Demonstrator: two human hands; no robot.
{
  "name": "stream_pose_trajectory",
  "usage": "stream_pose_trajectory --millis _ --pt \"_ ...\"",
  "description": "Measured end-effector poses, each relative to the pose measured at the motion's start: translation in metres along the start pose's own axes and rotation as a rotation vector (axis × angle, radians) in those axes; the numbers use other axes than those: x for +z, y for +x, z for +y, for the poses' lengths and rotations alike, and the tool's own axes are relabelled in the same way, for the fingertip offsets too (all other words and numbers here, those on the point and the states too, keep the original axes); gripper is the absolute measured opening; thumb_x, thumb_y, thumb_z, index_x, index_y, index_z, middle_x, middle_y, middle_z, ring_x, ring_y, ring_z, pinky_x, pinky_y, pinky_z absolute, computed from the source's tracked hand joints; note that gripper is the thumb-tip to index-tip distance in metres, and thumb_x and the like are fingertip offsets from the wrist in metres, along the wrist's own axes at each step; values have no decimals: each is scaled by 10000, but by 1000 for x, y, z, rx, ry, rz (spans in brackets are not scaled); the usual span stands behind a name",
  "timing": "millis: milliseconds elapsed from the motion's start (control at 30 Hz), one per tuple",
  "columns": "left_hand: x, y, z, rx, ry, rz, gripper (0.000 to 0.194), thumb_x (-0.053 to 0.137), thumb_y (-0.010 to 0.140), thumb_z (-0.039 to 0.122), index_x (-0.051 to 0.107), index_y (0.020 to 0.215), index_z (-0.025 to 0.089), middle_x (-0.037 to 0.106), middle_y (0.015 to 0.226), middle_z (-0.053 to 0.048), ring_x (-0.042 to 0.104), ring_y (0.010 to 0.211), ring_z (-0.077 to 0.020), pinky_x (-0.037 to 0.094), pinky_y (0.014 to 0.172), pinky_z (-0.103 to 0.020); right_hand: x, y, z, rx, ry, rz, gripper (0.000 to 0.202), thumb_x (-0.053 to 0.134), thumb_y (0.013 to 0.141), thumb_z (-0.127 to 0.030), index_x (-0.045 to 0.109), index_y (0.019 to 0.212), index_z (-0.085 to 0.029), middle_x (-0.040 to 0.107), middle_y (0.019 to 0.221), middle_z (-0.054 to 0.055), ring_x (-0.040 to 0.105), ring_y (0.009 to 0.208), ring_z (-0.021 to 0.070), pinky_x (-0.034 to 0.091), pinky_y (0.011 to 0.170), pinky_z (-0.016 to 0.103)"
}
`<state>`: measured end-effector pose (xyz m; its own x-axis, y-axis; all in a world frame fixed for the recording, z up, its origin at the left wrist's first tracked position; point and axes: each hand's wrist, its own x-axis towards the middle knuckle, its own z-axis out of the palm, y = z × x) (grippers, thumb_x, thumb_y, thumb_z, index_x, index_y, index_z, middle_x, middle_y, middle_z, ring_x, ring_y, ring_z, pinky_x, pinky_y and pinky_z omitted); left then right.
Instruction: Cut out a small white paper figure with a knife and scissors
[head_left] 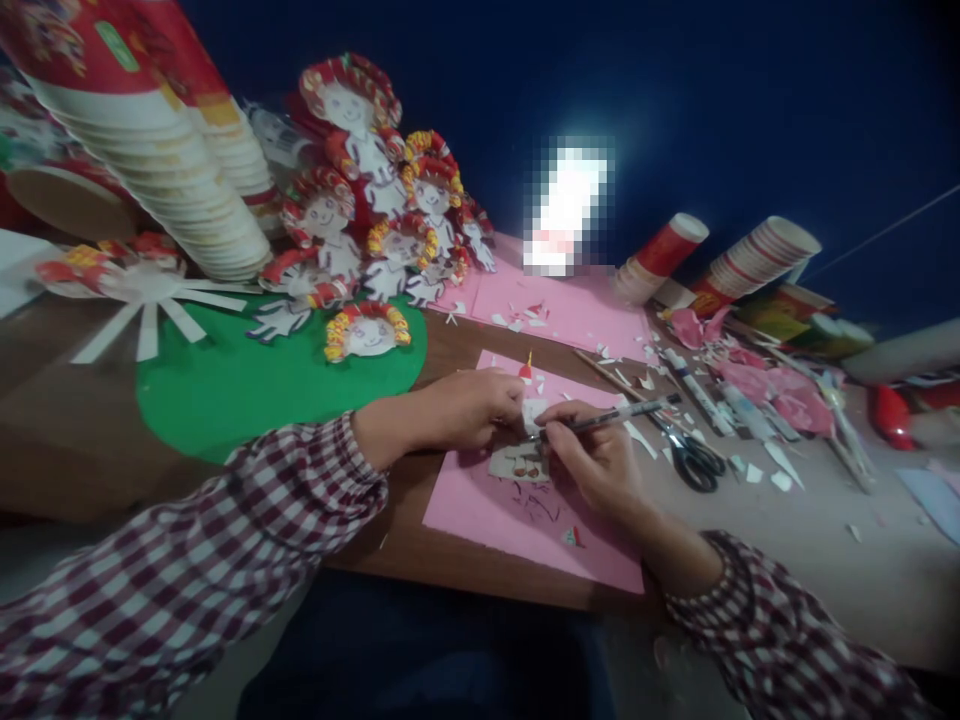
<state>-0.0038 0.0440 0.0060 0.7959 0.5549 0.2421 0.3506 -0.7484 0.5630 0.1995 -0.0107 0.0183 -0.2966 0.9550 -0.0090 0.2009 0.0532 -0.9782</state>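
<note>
A pink sheet [465,500] lies on the brown table, with dark pen marks near its middle. My right hand [596,455] holds a pen [626,411] in a pinch, its tip at a small white paper piece [534,412]. My left hand [480,410] is closed at the left edge of that piece, fingers pressed together. Just below the hands is a pale piece with brown drawn shapes [519,463]. A small red and yellow piece [526,368] lies above them on the sheet.
Paper figures with red and yellow curled hair [367,332] stand around a green sheet [262,390]. Tall stacked cups [172,180] lean at left; more cups [757,262] are at back right. Black scissors [694,462], markers [697,390] and paper scraps lie right of my hands.
</note>
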Motion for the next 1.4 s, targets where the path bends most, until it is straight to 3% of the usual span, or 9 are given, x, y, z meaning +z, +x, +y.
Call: stream_pose_trajectory --millis 167,300,567,767,1400 --pt "2 0 -2 32 34 17 201 605 769 54 718 795 218 616 841 -17 552 792 -142 395 669 -249 1 -2 4 -49 -191 13 153 555 911 -298 545 793 -201 499 563 -51 448 444 90 349 406 199" --pt "2 1 -1 22 50 30 134 619 789 102 700 748 200 599 816 -19 536 737 -140 386 622 -259 0 -3 6 -123 -325 -10 110 558 901 -272 573 817 -201 526 595 -33 474 488 105 389 454 215" --pt "0 3 2 32 30 4 151 555 808 61 659 771 164 596 836 -35 544 777 -141 403 675 -245 0 -3 7 -85 -227 -24 147 529 924 -278 549 795 -209 522 587 -36 462 461 103 364 428 214" --pt "-3 5 3 30 56 -32 177 548 814 57 672 780 179 610 825 -33 544 790 -153 409 697 -255 0 -4 7 -107 -322 -17 110 534 922 -269 566 835 -209 538 623 -27 500 520 112 408 488 222" --pt "0 4 -1 42 72 -11 230 557 738 3 699 773 181 598 793 -23 544 765 -147 405 659 -249 4 0 5 -275 -433 -27 82 539 906 -182 572 833 -202 556 689 -22 517 602 112 426 568 224"
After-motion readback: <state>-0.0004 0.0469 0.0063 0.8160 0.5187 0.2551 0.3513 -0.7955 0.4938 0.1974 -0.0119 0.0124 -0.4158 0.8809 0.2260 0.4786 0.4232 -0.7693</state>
